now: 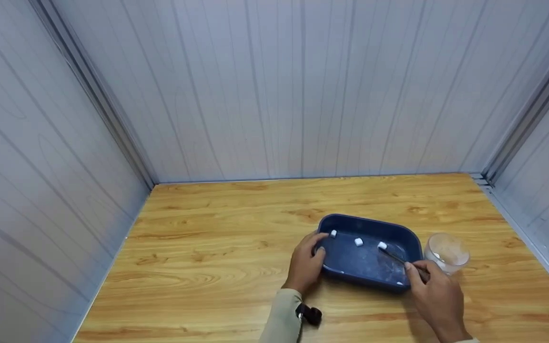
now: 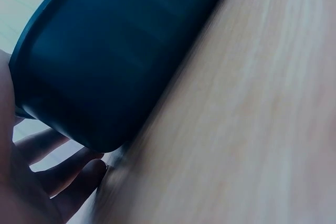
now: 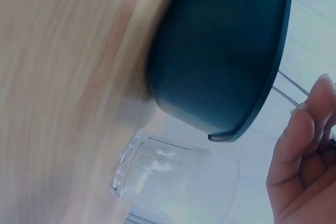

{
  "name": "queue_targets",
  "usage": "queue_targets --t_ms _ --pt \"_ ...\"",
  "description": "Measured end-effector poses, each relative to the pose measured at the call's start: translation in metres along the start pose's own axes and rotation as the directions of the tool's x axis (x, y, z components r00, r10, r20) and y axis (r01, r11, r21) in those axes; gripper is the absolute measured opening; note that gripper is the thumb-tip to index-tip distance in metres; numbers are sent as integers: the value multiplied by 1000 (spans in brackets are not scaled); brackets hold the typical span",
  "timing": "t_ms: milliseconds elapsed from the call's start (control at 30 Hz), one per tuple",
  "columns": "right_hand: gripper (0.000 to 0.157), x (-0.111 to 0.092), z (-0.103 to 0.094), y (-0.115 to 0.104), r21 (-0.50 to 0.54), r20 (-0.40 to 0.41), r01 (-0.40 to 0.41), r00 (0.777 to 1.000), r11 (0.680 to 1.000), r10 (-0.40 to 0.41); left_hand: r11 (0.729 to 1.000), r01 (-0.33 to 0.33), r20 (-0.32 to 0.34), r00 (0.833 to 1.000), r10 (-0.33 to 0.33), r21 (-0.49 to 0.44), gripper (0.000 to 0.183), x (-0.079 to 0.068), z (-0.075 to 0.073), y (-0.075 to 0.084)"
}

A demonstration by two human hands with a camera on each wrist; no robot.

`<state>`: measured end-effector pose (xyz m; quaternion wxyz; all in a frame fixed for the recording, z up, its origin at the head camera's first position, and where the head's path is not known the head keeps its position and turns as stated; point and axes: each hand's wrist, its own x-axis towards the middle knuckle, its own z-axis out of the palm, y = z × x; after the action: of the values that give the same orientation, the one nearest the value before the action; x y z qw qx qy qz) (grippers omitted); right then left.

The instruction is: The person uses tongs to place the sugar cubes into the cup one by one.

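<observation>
**Two hands at a blue tray, tongs reaching for a white cube**

While the left hand point(image 1: 306, 265) steadies the near-left corner of the dark blue plastic tray point(image 1: 401, 238), the right hand point(image 1: 434, 293) works from the tray's near-right corner. The left forearm, in a pale sleeve point(image 1: 281, 319) with a small black device point(image 1: 309, 314) at the wrist, comes up from the lower edge of the head view. Its thumb lies over the tray's rim and the fingers curl round the outside of the corner; in the left wrist view those fingers point(image 2: 63, 174) lie loosely apart beside the tray's wall, against the wooden tabletop point(image 1: 217, 247).

The right hand is turned inward, its fingers point(image 3: 299, 145) bunched together and pinching a pair of thin metal tongs point(image 1: 401, 259). The tongs slant up and to the left over the tray's floor, and their tips meet a small white cube point(image 1: 382, 245) near the tray's middle. Whether the tips actually clamp the cube cannot be told.

Two more white cubes lie in the tray: one point(image 1: 359, 242) just to the left of the first, another point(image 1: 333, 233) near the far-left rim, close to the left thumb. A clear plastic cup point(image 1: 446, 252) stands on the table just beside the tray's right end, close to the right hand's knuckles; from the right wrist its ribbed wall point(image 3: 173, 182) shows next to the tray's corner.
</observation>
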<state>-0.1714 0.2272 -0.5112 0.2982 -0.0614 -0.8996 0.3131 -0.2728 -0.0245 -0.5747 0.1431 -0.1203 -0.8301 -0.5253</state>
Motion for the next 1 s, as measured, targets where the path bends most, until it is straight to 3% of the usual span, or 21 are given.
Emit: queue_targets --t_ms 333,1000 --pt "13 0 -5 1 -6 -21 4 1000 1000 -5 1000 23 8 1000 -22 -18 35 -1 -1 2" --pt "10 4 -10 5 -23 -85 47 995 999 -49 1000 0 14 1000 0 -10 34 0 0 0"
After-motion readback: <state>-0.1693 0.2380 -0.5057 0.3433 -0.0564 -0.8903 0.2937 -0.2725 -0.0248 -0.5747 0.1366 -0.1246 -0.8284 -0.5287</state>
